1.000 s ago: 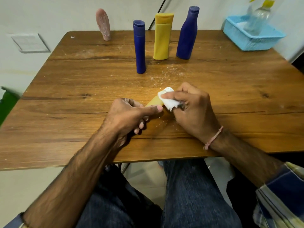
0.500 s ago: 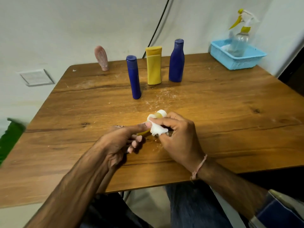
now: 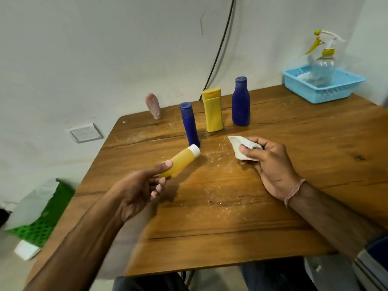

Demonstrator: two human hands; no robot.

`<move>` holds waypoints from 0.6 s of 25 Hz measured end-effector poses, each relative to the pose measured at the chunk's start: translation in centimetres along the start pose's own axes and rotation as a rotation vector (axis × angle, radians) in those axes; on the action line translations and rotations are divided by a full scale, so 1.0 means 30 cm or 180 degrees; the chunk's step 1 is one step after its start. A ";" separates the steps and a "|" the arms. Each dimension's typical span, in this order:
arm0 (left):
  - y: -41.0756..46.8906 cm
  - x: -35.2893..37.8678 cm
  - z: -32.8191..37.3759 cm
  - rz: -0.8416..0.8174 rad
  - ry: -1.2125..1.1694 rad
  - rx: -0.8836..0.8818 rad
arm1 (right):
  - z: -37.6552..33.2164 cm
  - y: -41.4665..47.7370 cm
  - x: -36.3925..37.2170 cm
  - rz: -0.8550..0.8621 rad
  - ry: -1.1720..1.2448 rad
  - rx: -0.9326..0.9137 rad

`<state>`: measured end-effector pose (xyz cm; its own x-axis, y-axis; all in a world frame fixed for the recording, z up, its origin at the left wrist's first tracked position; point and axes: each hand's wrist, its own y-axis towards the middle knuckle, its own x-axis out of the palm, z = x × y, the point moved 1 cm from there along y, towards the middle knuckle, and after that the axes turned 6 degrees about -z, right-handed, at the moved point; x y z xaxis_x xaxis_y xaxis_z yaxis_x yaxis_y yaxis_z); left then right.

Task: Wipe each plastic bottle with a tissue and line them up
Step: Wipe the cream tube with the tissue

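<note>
Left hand (image 3: 138,185): fingers (image 3: 165,164) grip base of small yellow bottle (image 3: 180,162), tilted, cap just beside slim blue bottle (image 3: 190,124). Right hand (image 3: 270,162) pinches tissue (image 3: 239,148) over desk (image 3: 231,217). Best: stand it upright in the row without nudging neighbours.

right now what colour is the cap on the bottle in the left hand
White cap on a yellow-orange bottle; head view shows it best.

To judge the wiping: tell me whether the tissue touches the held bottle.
Apart. Head view shows bare table between the tissue and the bottle.
</note>
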<state>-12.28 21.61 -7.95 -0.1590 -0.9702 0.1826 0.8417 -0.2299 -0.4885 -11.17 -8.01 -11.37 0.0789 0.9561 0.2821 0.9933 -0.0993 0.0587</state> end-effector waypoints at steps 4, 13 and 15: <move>0.045 -0.092 0.201 0.0952 0.2062 0.1289 | 0.032 0.106 0.045 -0.0531 0.0598 0.0583; 0.292 -0.035 0.444 0.1022 0.4607 0.1250 | 0.060 0.164 0.097 -0.0968 0.0764 0.0609; 0.319 -0.020 0.462 0.0942 0.4591 0.1228 | 0.057 0.163 0.097 -0.0984 0.0752 0.0628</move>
<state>3.03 21.05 -0.92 -0.1258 -0.2723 -0.9540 0.9756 -0.2084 -0.0692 -5.94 -5.24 -11.91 -0.2234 0.8410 0.4928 0.9661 0.2583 -0.0028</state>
